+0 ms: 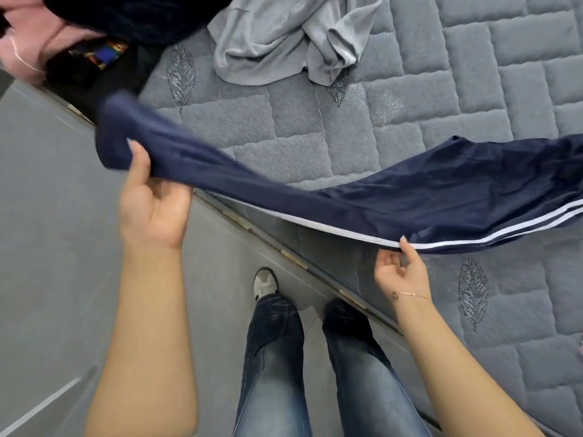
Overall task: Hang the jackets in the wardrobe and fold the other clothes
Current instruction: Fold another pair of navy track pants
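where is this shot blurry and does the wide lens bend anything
Head view: motion blur smears the end of the navy track pants bunched in the left hand and the pink garment at top left; the right hand and grey quilted mattress look sharper; lighting is soft and even; the mattress edge runs tilted and slightly bowed.

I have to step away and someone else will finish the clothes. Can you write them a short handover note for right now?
Left hand: grips one end of the navy track pants, lifted off the bed.
Right hand: pinches the pants' white-striped edge further along; the far end runs out of view to the right.
Also on the bed: a crumpled grey top, unfolded, and a pile of dark and pink clothes at the top left.
Done: nothing visibly folded; no wardrobe in view.
Left: fold the pants, the grey top, then sort the pile.
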